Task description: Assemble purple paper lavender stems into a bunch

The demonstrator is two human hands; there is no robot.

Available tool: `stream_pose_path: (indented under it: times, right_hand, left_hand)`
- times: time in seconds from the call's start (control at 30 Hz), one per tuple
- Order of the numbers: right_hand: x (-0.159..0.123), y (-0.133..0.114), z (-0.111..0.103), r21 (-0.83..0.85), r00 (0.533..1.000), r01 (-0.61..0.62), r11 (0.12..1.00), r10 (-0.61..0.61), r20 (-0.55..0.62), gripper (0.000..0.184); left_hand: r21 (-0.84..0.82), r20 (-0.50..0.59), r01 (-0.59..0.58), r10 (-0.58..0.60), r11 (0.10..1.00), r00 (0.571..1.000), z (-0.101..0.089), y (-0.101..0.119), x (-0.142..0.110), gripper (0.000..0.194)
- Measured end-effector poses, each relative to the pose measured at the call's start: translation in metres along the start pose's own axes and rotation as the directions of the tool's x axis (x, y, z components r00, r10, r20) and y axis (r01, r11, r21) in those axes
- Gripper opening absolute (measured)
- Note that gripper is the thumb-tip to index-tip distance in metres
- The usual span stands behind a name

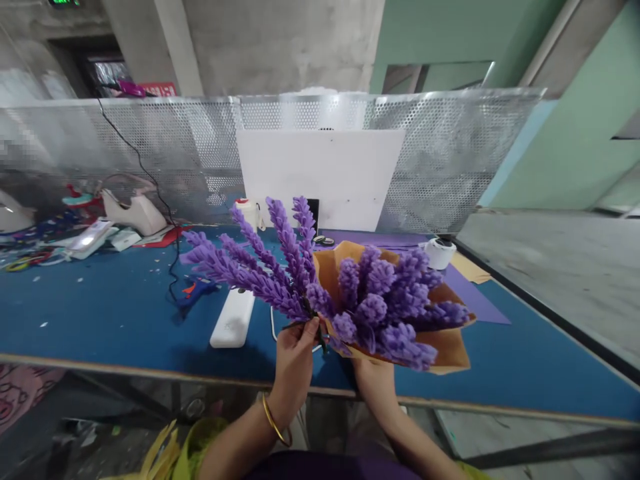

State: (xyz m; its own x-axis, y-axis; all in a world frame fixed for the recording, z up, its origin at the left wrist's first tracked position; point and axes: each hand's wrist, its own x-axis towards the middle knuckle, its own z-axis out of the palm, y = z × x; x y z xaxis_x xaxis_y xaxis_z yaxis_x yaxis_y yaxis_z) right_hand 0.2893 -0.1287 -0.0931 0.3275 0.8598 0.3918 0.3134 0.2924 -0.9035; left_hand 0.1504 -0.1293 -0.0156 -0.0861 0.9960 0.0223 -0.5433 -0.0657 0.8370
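Observation:
Several purple lavender stems (267,267) fan out to the left from my left hand (296,353), whose thumb and fingers are closed around their lower ends. My right hand (374,381) is wrapped beneath a lavender bouquet (380,300) in brown kraft paper (453,347); its fingers are mostly hidden under the paper. The flower heads in the bouquet point up and toward me. At the left edge of the paper, the loose stems touch or nearly touch the bouquet. Both hands are above the front edge of the blue table (125,313).
A white power bank (233,319) with a cable and a blue glue gun (197,293) lie left of my hands. Purple sheets (475,293) and a white round object (440,253) are at the right. A white board (320,173) leans against the perforated metal partition (445,153).

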Motion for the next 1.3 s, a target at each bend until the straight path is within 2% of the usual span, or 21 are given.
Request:
stream_pose_path:
  times: [0.17, 0.33, 0.7, 0.87, 1.13, 1.3]
  right_hand:
    - [0.0, 0.003, 0.0, -0.038, 0.999, 0.044, 0.998, -0.044, -0.008, 0.022]
    - [0.0, 0.005, -0.008, -0.119, 0.995, 0.099, 0.988, -0.095, 0.034, 0.012]
    - [0.003, 0.018, -0.009, -0.176, 0.988, 0.15, 0.973, -0.14, 0.068, 0.017]
    - [0.0, 0.019, -0.004, -0.137, 0.993, 0.116, 0.984, -0.115, 0.009, 0.024]
    - [0.001, 0.012, -0.01, -0.096, 0.997, 0.061, 0.993, -0.057, 0.049, 0.015]
    - [-0.002, 0.003, -0.004, -0.031, 0.999, 0.028, 0.999, -0.029, -0.025, 0.021]
  left_hand:
    - [-0.01, 0.022, 0.007, -0.007, 1.0, 1.0, 0.0, 0.003, -0.005, 0.031]
    - [-0.004, 0.013, -0.011, 0.011, 1.0, 1.0, -0.001, 0.003, -0.008, 0.029]
    - [-0.02, 0.005, -0.015, 0.015, 1.0, 1.0, 0.0, 0.002, -0.009, 0.024]
    - [0.0, 0.007, -0.022, 0.022, 1.0, 1.0, -0.002, -0.001, -0.008, 0.025]
    - [0.042, -0.029, -0.031, 0.033, 0.999, 0.999, -0.001, 0.002, -0.009, 0.029]
    - [0.126, -0.041, -0.09, 0.096, 0.988, 0.995, -0.007, -0.006, -0.004, 0.028]
